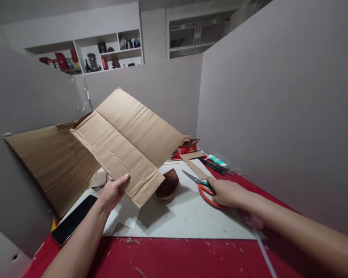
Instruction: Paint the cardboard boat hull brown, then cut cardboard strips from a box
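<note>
My left hand (114,191) grips the lower left edge of a creased piece of brown cardboard (133,139), its thumb on the front face. The piece is tilted and held up above the white board (188,220). On the right, my right hand (224,192) is closed on scissors (205,191) with orange and green handles. Their blades point up and to the left, towards the cardboard but apart from it. Between the two hands a small brown woven object (168,184) sits on the board.
A larger cardboard sheet (52,162) leans at the left, with a black phone (74,220) in front. Behind lie cardboard strips (195,168), a green and white tube (217,160) and a red box (188,149). Grey panels (272,104) surround the red table surface (162,256).
</note>
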The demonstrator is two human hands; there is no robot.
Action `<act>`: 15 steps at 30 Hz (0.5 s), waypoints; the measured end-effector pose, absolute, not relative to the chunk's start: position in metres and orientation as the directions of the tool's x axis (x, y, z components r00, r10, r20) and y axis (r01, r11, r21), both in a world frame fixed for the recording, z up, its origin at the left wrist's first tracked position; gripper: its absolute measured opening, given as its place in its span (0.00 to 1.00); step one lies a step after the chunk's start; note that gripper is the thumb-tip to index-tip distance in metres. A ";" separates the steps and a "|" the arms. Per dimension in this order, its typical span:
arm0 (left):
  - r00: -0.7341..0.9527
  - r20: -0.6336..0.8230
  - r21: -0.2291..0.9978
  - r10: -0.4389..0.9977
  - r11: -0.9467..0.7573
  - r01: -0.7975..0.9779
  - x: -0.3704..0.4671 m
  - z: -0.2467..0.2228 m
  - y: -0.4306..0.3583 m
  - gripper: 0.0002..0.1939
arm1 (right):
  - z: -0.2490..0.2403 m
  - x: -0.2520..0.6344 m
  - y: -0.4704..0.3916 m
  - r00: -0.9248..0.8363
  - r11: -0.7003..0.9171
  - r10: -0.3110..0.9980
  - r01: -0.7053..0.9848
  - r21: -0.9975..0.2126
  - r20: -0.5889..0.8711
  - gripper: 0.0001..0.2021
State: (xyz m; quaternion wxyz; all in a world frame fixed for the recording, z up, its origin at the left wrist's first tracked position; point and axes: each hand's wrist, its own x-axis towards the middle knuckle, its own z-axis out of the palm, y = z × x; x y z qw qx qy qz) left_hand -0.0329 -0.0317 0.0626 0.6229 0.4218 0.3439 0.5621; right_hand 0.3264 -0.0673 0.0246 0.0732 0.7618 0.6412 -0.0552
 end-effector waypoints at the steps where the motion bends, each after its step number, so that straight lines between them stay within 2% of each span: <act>1: 0.138 0.047 0.913 0.989 0.014 -0.409 -0.034 0.062 -0.032 0.21 | 0.023 0.328 -0.066 0.173 -0.170 0.970 0.985 0.030 -0.170 0.18; 7: 0.156 0.055 0.911 0.986 0.015 -0.412 -0.034 0.060 -0.032 0.23 | 0.021 0.338 -0.060 0.176 -0.185 0.980 0.978 -0.093 -0.095 0.19; 15: 0.162 0.072 0.905 0.984 0.004 -0.426 -0.033 0.060 -0.033 0.22 | 0.026 0.370 -0.068 0.168 -0.118 0.981 0.916 -0.383 0.099 0.19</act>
